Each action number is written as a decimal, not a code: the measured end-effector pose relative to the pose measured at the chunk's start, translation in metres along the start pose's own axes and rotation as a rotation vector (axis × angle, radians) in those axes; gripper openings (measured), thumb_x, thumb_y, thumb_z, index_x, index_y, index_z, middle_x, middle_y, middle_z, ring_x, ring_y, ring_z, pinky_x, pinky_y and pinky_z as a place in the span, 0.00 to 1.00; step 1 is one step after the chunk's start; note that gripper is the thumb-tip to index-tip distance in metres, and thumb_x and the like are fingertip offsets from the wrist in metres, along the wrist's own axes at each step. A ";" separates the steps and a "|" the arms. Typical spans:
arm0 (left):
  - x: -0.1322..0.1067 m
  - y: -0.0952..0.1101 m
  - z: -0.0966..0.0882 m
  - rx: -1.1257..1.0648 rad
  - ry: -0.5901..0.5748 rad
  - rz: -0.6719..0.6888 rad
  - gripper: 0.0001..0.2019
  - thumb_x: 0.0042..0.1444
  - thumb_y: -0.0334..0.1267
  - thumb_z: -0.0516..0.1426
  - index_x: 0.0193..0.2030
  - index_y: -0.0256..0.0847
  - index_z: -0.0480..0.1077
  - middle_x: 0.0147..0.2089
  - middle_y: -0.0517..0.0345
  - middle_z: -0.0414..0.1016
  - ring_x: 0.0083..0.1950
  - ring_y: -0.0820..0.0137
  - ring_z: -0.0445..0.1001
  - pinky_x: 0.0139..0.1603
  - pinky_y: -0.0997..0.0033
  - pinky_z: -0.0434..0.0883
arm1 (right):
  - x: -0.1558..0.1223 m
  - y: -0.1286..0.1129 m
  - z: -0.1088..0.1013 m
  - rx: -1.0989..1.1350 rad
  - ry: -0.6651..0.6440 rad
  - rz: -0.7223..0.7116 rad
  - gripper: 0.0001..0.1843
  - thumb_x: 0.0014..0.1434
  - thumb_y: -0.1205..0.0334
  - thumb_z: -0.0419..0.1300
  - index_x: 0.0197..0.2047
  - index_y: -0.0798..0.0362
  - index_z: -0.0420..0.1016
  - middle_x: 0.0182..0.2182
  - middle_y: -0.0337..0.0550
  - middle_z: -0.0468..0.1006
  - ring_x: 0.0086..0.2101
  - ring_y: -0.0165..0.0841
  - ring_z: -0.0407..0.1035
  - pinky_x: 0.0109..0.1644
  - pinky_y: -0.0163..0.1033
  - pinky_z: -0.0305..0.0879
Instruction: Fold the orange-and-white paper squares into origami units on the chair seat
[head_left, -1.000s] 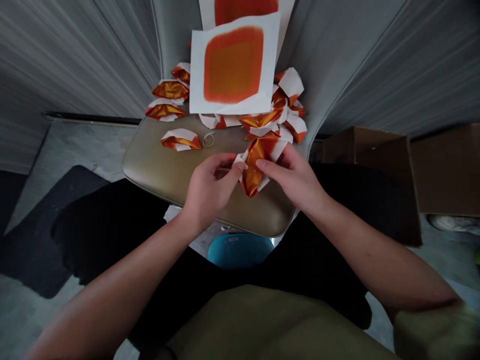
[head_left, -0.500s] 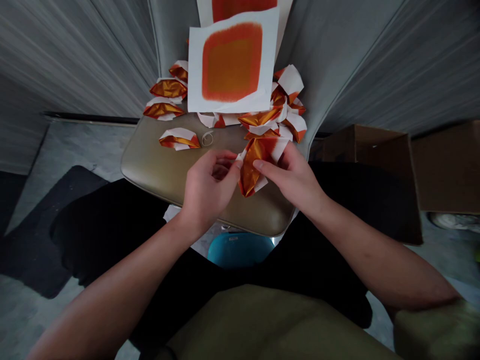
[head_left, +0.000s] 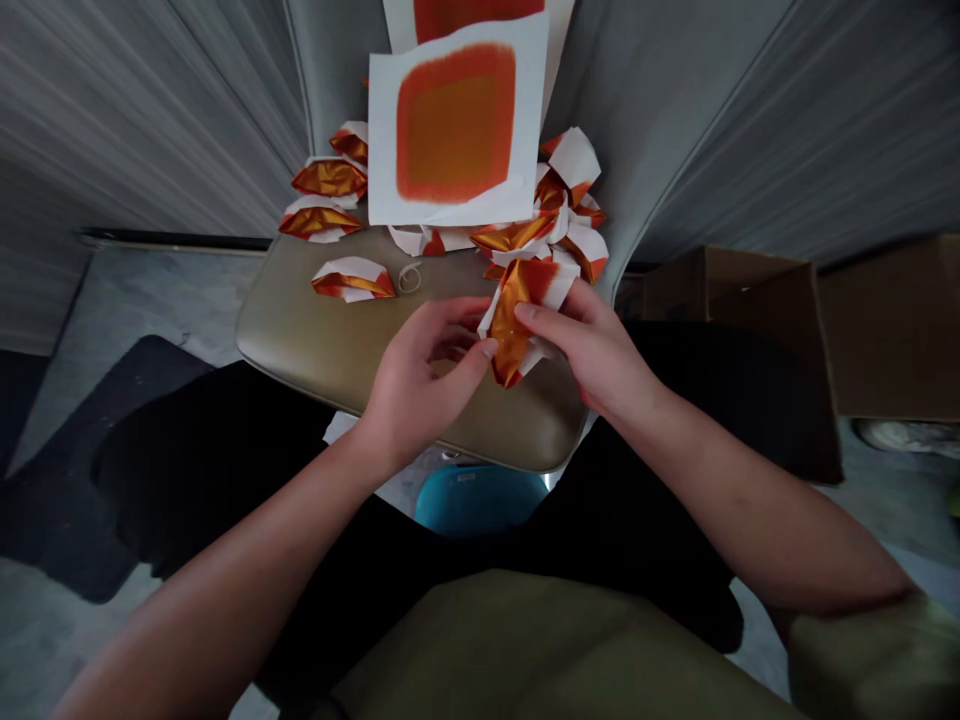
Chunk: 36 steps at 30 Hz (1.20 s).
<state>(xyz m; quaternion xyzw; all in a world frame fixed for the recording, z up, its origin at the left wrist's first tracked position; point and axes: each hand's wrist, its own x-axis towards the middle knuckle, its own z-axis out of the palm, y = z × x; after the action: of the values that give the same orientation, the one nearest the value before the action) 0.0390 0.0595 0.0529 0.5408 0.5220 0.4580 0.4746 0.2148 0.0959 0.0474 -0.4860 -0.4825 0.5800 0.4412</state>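
A joss paper (head_left: pixel 514 318), white with an orange and gold middle, is folded into an ingot shape above the chair seat. My right hand (head_left: pixel 592 335) grips its right side, thumb pressed on the gold face and fingers behind. At the left edge, my left hand (head_left: pixel 431 375) has its thumb tip on the paper; its other fingertips are partly hidden behind it. Just beyond lies a pile of folded paper ingots (head_left: pixel 517 236). A flat stack of joss paper sheets (head_left: pixel 457 125) rests behind them, each with an orange and gold square.
The chair seat (head_left: pixel 300 325) also bears a single folded ingot (head_left: pixel 352 279), a rubber band (head_left: pixel 409 278) and several ingots (head_left: pixel 319 218) at the left. A blue stool (head_left: pixel 480 500) is below, between the legs. Cardboard boxes (head_left: pixel 757 285) stand at the right.
My left thumb has slid down the paper's edge, and its grip has loosened from a pinch. The folded paper has turned a little more upright and shifted slightly right. My right hand keeps its hold.
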 end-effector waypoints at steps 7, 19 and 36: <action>-0.001 0.002 0.001 0.022 0.058 -0.001 0.13 0.60 0.38 0.63 0.51 0.44 0.78 0.48 0.56 0.83 0.44 0.69 0.81 0.48 0.70 0.79 | -0.001 -0.001 0.000 -0.026 -0.005 -0.003 0.23 0.54 0.46 0.71 0.51 0.42 0.77 0.52 0.37 0.83 0.56 0.43 0.75 0.63 0.53 0.72; -0.003 -0.014 0.007 -0.089 -0.006 0.049 0.22 0.56 0.42 0.67 0.56 0.45 0.69 0.57 0.53 0.77 0.47 0.68 0.80 0.48 0.66 0.78 | 0.004 0.008 -0.001 -0.100 -0.012 -0.108 0.25 0.56 0.46 0.70 0.54 0.44 0.73 0.53 0.40 0.82 0.57 0.44 0.74 0.64 0.55 0.71; 0.005 -0.012 -0.007 0.223 0.078 0.087 0.14 0.57 0.36 0.64 0.51 0.44 0.75 0.49 0.56 0.81 0.39 0.71 0.75 0.42 0.68 0.75 | 0.014 -0.007 -0.029 -0.264 -0.180 -0.070 0.22 0.70 0.50 0.52 0.63 0.42 0.72 0.45 0.40 0.84 0.43 0.40 0.81 0.44 0.46 0.79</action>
<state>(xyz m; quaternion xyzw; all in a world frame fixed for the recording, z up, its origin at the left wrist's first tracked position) 0.0304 0.0653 0.0417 0.5942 0.5639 0.4378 0.3705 0.2420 0.1145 0.0506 -0.4685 -0.6088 0.5371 0.3484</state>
